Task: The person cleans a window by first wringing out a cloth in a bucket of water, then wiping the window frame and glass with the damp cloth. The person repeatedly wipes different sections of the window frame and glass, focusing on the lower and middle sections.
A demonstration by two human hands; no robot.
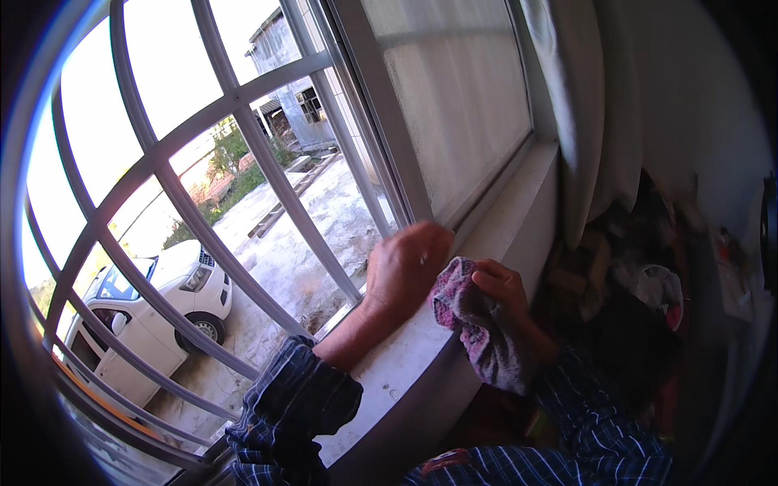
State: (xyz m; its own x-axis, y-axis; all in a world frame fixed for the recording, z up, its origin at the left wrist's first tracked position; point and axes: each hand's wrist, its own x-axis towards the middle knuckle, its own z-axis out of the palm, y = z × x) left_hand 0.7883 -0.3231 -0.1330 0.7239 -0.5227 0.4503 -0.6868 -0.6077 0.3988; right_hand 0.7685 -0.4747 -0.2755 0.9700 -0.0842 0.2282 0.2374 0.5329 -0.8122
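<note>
My right hand (501, 285) grips a pink and grey cloth (471, 322), which hangs crumpled over the inner edge of the white window sill (419, 340). Just left of it, my left hand (410, 258) is raised over the sill, near the lower corner of the sliding window frame (395, 121). Motion blurs its fingers, so whether they hold anything cannot be told. The frosted glass pane (456, 91) stands beyond both hands.
Metal window bars (261, 161) cross the opening at the left. A pale curtain (577, 109) hangs at the right, above dim clutter and a round whitish container (659, 291). Outside are a white car (152, 304) and a wooden ladder (292, 197) on the ground.
</note>
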